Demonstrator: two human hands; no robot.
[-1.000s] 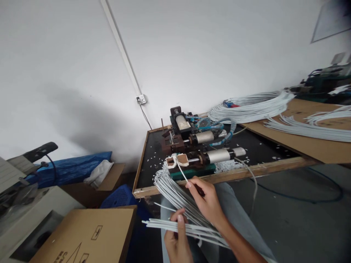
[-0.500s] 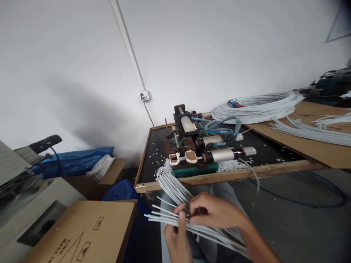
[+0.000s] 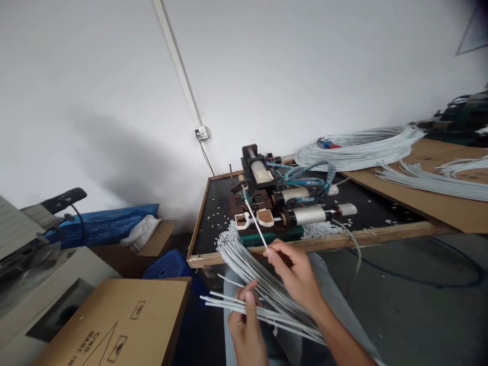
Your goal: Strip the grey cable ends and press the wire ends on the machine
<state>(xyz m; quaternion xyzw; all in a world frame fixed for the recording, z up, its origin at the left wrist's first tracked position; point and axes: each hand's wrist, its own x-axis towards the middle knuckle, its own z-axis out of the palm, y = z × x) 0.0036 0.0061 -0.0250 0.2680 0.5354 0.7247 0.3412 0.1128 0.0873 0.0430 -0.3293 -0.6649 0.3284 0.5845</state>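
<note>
My right hand (image 3: 292, 269) pinches a single white cable (image 3: 256, 223), whose far end reaches into the small machine (image 3: 263, 195) on the black-topped table. Below and to the left, my left hand (image 3: 247, 320) is closed around several white cables (image 3: 224, 303), their ends sticking out to the left. A thick bundle of white cables (image 3: 244, 259) runs from the table's front edge down under my right hand and across my lap. Small white cut pieces (image 3: 322, 230) lie around the machine's base.
The table's wooden rim (image 3: 324, 242) crosses in front. Coiled white cables (image 3: 358, 147) and a cardboard sheet (image 3: 412, 193) lie at the right. At the left are a cardboard box (image 3: 125, 315), a blue crate (image 3: 165, 265) and a grey-white machine (image 3: 49, 300).
My right hand has moved up and forward, away from my left hand, with one cable now stretched to the machine. My left hand has stayed nearly in place on its cables.
</note>
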